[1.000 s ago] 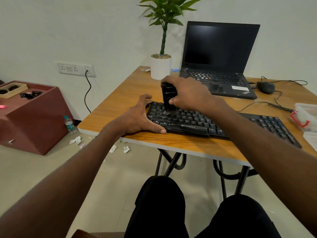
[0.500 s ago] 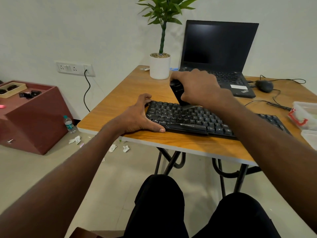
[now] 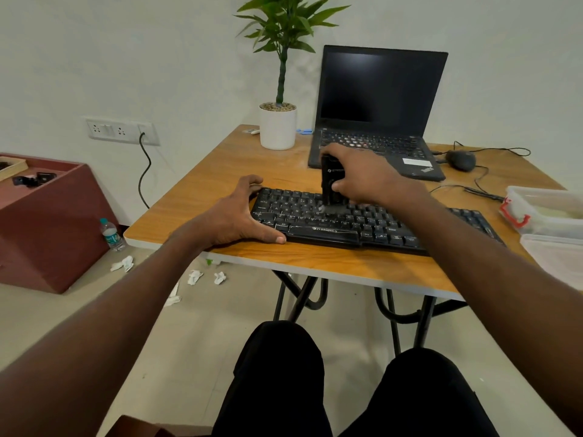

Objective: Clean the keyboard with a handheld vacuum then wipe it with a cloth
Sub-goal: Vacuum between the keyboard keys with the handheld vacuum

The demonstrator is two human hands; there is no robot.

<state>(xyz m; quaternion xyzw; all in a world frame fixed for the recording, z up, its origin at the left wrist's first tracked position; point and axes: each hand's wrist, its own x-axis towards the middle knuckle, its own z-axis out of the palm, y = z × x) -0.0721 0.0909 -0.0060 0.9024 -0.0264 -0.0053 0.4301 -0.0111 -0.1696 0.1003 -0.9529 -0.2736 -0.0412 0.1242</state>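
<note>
From the camera on your head, you look down at a wooden table [image 3: 220, 171]. A black keyboard [image 3: 315, 220] lies flat near the front edge of it.

Your right hand [image 3: 369, 175] holds a small black vacuum [image 3: 331, 181]. Your fingers and thumb are wrapped tight around it. The vacuum stands almost straight up, and its bottom end touches the keys near the middle of the keyboard. That bottom end looks blurry.

Your left hand [image 3: 233, 216] rests on the table at the left end of the keyboard. Its fingers are spread apart and hold nothing. The thumb lies along the front edge of the keyboard, and the other fingers curve round the back left corner.

Behind the keyboard is an open laptop [image 3: 378, 99] with a dark screen. A green plant in a white pot [image 3: 278, 127] stands just left of it. A black mouse [image 3: 461, 160] sits to the right of the laptop, with thin wires near it. A clear plastic box [image 3: 545, 209] is at the right edge.

On the floor at the left are a water bottle [image 3: 110, 234] and some scraps of white paper [image 3: 195, 276].
</note>
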